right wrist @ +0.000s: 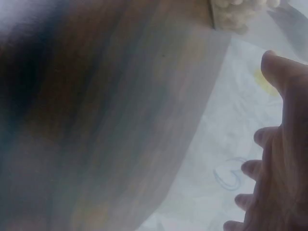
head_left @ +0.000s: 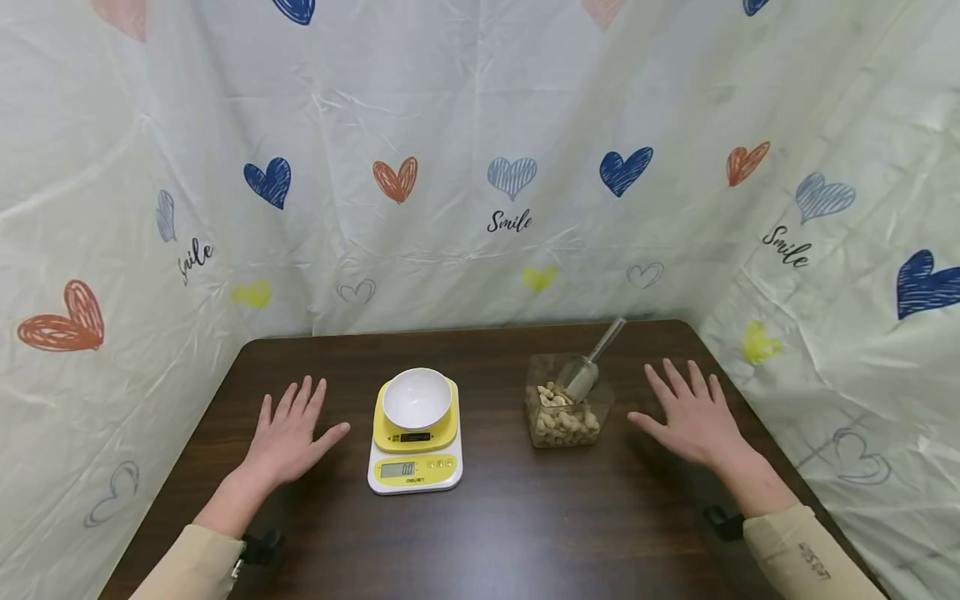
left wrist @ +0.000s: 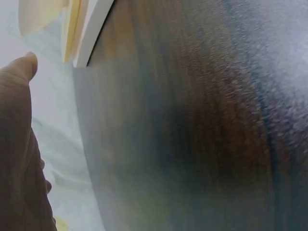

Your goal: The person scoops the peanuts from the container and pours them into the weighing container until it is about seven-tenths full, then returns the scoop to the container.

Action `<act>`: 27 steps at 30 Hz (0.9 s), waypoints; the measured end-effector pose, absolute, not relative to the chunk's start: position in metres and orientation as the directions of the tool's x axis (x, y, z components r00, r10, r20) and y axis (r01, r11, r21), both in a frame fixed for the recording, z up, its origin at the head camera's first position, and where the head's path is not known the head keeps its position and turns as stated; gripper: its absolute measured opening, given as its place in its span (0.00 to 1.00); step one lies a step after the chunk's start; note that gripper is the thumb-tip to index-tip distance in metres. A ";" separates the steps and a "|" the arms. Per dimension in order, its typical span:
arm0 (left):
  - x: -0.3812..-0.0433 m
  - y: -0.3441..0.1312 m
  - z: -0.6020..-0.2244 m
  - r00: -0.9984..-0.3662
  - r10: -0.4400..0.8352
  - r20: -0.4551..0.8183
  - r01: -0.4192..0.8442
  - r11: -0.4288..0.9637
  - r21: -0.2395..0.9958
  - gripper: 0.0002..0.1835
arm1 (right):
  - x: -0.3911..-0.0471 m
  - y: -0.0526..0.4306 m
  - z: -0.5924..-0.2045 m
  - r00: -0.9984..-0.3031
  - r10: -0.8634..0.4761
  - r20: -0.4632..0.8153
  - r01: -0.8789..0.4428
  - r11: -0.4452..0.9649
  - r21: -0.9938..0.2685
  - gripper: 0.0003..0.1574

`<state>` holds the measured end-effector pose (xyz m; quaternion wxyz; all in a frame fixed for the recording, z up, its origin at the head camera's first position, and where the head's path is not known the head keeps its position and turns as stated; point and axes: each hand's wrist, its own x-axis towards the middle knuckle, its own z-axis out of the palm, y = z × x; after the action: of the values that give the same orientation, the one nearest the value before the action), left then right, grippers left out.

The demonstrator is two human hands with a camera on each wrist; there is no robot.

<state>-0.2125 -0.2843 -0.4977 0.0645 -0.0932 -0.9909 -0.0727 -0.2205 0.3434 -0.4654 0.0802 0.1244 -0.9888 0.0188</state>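
Note:
A yellow and white kitchen scale (head_left: 416,472) stands left of the table's middle, its display reading 0.0. On its platform sits a white bowl (head_left: 417,399). To the right is a clear square container (head_left: 533,417) of peanuts (head_left: 567,423), with a transparent scoop (head_left: 581,377) leaning in it, handle up to the right. My left hand (head_left: 288,435), fingers straight and spread, is held to the left of the scale, apart from it. My right hand (head_left: 693,419) has its fingers spread too, right of the container and not touching it. Both hands hold nothing.
The dark brown wooden table (head_left: 510,533) has rounded far corners. Behind it and at both sides hangs a white curtain (head_left: 450,275) printed with hearts and the word Smile. A black strap (head_left: 723,523) is on the right wrist, another (head_left: 262,546) on the left.

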 end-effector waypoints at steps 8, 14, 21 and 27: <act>-0.215 -0.276 -0.469 -0.963 0.216 0.163 0.239 0.961 0.138 0.50 | -0.228 0.342 -0.440 -0.938 -0.260 0.228 -0.269 0.963 -0.005 0.57; -0.216 -0.267 -0.446 -0.954 0.249 0.164 0.271 0.955 0.123 0.49 | -0.231 0.336 -0.415 -0.923 -0.285 0.259 -0.302 0.953 -0.026 0.55; -0.219 -0.250 -0.425 -0.936 0.302 0.182 0.325 0.940 0.108 0.49 | -0.233 0.329 -0.391 -0.914 -0.301 0.271 -0.321 0.947 -0.031 0.55; -0.218 -0.226 -0.412 -0.912 0.372 0.171 0.395 0.910 0.124 0.49 | -0.236 0.319 -0.373 -0.887 -0.349 0.303 -0.366 0.931 0.002 0.56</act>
<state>-0.2183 -0.2258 -0.4122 0.0721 -0.1966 -0.9747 -0.0783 -0.2361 0.3185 -0.3729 0.1511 0.1840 -0.9709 0.0275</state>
